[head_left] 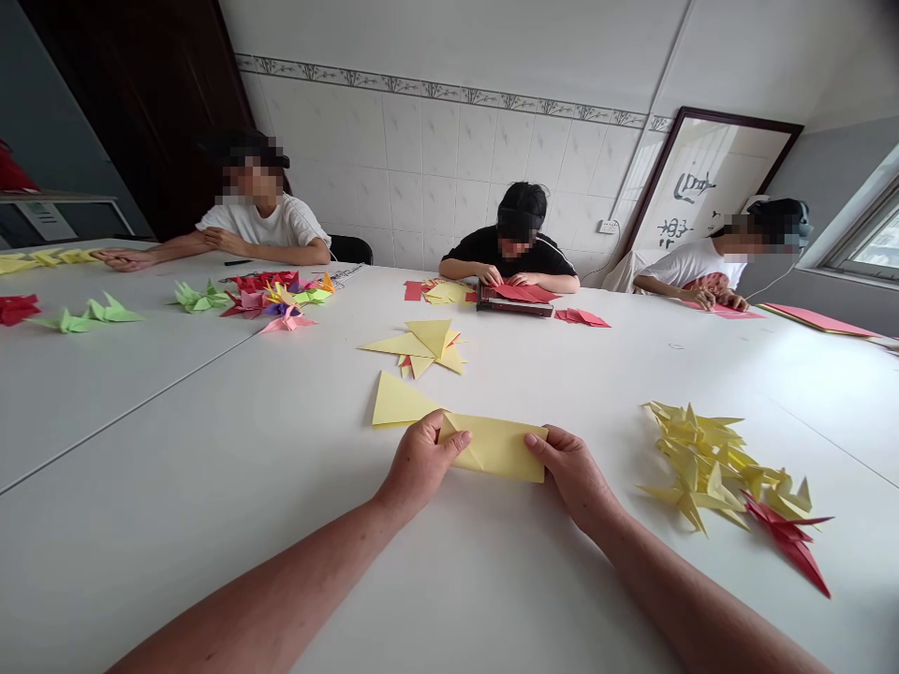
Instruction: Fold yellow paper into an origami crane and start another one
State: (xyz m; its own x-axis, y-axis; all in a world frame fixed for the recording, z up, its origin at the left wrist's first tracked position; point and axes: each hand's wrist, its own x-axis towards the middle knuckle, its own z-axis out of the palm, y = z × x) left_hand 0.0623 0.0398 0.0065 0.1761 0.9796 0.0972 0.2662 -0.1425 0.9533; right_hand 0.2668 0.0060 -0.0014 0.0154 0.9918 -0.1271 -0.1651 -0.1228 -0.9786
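A folded sheet of yellow paper (502, 449) is held up just above the white table (316, 580), a slanting crease showing near its left end. My left hand (428, 459) pinches that end, thumb on the front and fingers behind. At the other end, my right hand (572, 468) grips the paper the same way. A yellow paper triangle (400, 401) lies just beyond my left hand. Farther off is a pile of folded yellow pieces (421, 346) with some red among them. To the right of my right hand sit several yellow paper cranes (702, 459) and a red one (790, 538).
Three people sit across the table; the middle one (516, 243) handles red paper at a dark paper cutter (512, 301). Green cranes (112, 309) and a multicoloured heap of cranes (281, 300) lie at the left. Red paper pieces (582, 318) lie beside the cutter.
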